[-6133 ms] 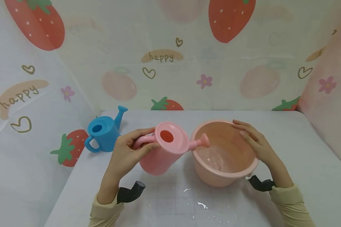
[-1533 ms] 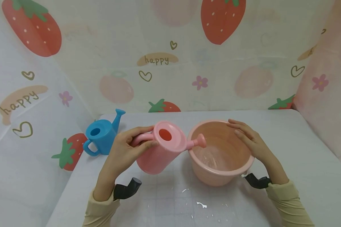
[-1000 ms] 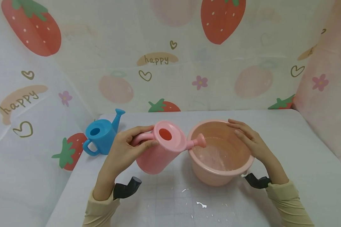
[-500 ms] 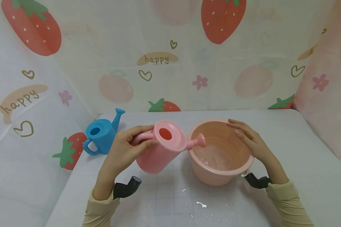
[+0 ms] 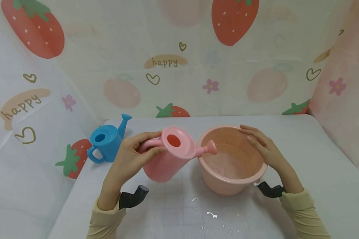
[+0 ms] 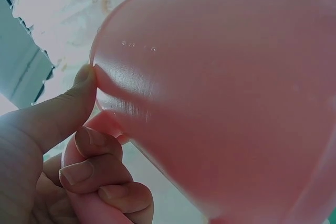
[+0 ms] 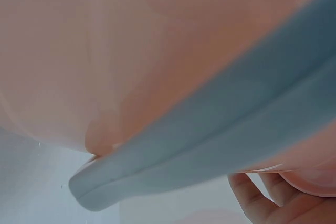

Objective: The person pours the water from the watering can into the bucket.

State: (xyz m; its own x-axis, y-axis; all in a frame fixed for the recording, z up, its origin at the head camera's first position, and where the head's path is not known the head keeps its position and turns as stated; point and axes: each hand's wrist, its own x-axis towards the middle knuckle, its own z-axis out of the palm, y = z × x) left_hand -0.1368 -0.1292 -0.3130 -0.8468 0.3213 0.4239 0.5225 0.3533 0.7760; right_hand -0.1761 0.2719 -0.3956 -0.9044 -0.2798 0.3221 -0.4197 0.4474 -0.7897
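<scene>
My left hand [image 5: 134, 152] grips the handle of a pink watering can [image 5: 167, 162], thumb pressed to its upper side. In the left wrist view, the fingers curl round the handle beside the can's body [image 6: 210, 103]. The can is tilted right, so its spout [image 5: 207, 149] reaches over the near-left rim of a pale pink bucket [image 5: 224, 187]. Shallow water lies in the bucket. My right hand [image 5: 264, 146] holds the bucket's right rim, thumb on the inner side. A grey handle [image 7: 210, 124] crosses the bucket's wall in the right wrist view.
A blue watering can [image 5: 109, 142] stands upright at the left back, behind my left hand. Water drops [image 5: 211, 215] lie on the white tabletop [image 5: 173, 212] in front of the bucket. Strawberry-printed sheets [image 5: 173, 86] close off the back and sides.
Both hands, the pink watering can and the bucket stay practically still. Ripples and bubbles on the bucket's water come and go, and the surface looks calmer now.
</scene>
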